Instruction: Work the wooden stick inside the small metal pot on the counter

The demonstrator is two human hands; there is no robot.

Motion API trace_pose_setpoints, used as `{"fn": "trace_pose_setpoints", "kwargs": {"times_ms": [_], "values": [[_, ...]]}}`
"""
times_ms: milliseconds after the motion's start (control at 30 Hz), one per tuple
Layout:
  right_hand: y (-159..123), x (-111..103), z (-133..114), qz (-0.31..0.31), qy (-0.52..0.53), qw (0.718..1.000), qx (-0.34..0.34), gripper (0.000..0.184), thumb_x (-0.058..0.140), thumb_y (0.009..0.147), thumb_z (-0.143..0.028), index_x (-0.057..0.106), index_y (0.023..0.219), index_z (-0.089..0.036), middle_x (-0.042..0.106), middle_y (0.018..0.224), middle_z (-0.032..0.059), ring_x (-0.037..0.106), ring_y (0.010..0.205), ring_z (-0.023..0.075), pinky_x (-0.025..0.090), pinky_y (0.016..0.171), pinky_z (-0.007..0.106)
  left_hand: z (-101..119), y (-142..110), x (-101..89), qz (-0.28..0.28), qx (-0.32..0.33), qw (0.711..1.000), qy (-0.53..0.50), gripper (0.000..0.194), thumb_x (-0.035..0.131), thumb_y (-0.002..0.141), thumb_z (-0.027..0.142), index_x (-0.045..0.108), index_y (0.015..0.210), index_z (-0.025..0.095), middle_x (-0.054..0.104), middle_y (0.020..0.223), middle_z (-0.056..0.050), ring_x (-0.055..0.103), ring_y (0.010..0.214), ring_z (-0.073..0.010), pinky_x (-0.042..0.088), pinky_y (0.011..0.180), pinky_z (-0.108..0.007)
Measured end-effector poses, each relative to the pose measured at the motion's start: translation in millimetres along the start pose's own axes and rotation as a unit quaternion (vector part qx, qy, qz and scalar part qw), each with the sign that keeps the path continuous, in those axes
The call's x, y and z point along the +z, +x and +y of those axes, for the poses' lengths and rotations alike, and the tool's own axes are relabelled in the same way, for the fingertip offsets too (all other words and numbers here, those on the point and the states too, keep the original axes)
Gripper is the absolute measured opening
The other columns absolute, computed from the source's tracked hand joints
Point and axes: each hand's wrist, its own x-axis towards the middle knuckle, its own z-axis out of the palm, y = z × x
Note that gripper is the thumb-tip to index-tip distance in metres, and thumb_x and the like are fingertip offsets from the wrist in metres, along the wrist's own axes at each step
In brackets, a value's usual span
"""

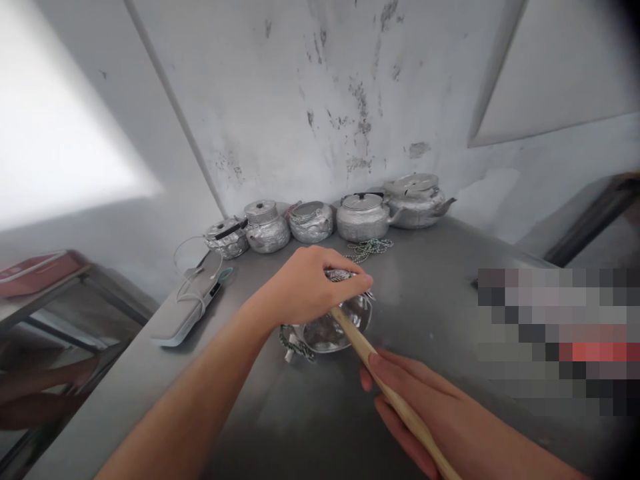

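My right hand [415, 393] is wrapped round a long pale wooden stick [357, 337]. The stick slants up and left from the bottom edge, and its far end disappears under my left hand [320, 283]. That hand is closed, thumb and forefinger pressed together, over a small shiny metal vessel [363, 313] on the table. What its fingers hold, if anything, I cannot make out. Crinkled silvery material [340, 274] shows just behind the fingers. Beside the vessel, at its left, lies a dark green patterned cord [295, 343].
Several dented metal kettles, one a lidded kettle [363, 220], line the back of the grey table [280, 413] by the stained wall. A patterned cord [370, 249] lies before them. At left are a flat grey device with a cable [187, 310] and another person's arm [45, 393].
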Motion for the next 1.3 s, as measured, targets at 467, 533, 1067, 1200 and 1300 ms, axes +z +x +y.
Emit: {"fn": "trace_pose_setpoints", "kwargs": {"times_ms": [467, 533, 1067, 1200, 1300], "values": [[-0.1, 1.9, -0.5, 0.009, 0.001, 1.000, 0.006, 0.046, 0.027, 0.106, -0.052, 0.060, 0.090, -0.026, 0.044, 0.048, -0.0057, 0.037, 0.041, 0.0111, 0.030, 0.039, 0.020, -0.1, 0.1, -0.3, -0.002, -0.004, 1.000, 0.000, 0.032, 0.060, 0.095, 0.052, 0.080, 0.107, 0.031, 0.075, 0.115, 0.001, 0.068, 0.100, -0.0239, 0.050, 0.089, -0.033], [0.2, 2.2, -0.7, 0.009, 0.005, 1.000, 0.010, 0.045, 0.027, 0.106, -0.051, 0.060, 0.090, -0.025, 0.043, 0.047, -0.0059, 0.036, 0.040, 0.0108, 0.030, 0.039, 0.020, -0.5, 0.3, 0.4, 0.000, -0.004, 1.000, 0.001, 0.032, 0.060, 0.095, 0.052, 0.080, 0.107, 0.031, 0.075, 0.115, 0.001, 0.068, 0.100, -0.0239, 0.050, 0.090, -0.033], [-1.0, -0.6, 0.2, -0.001, 0.011, 1.000, 0.014, 0.042, 0.031, 0.104, -0.054, 0.060, 0.092, -0.027, 0.045, 0.052, -0.0053, 0.037, 0.042, 0.0117, 0.032, 0.040, 0.020, -2.4, 1.2, 1.1, 0.003, 0.001, 1.000, 0.003, 0.031, 0.059, 0.095, 0.052, 0.080, 0.106, 0.032, 0.075, 0.115, 0.002, 0.068, 0.099, -0.0225, 0.050, 0.088, -0.032], [-1.0, -1.3, 1.5, -0.005, 0.019, 1.000, 0.006, 0.045, 0.026, 0.104, -0.055, 0.060, 0.094, -0.028, 0.044, 0.052, -0.0052, 0.038, 0.044, 0.0127, 0.033, 0.040, 0.020, -2.6, 0.7, 1.1, 0.007, 0.006, 1.000, 0.002, 0.030, 0.061, 0.095, 0.051, 0.081, 0.105, 0.031, 0.075, 0.115, 0.002, 0.068, 0.099, -0.0225, 0.050, 0.089, -0.032], [-0.1, -0.8, 2.4, -0.007, 0.016, 1.000, -0.002, 0.043, 0.030, 0.104, -0.055, 0.060, 0.091, -0.028, 0.045, 0.049, -0.0048, 0.040, 0.044, 0.0134, 0.034, 0.041, 0.020, -2.3, 0.5, 0.7, 0.008, 0.004, 1.000, 0.002, 0.031, 0.060, 0.095, 0.052, 0.081, 0.105, 0.031, 0.075, 0.114, 0.002, 0.068, 0.098, -0.0227, 0.050, 0.090, -0.032]]}}
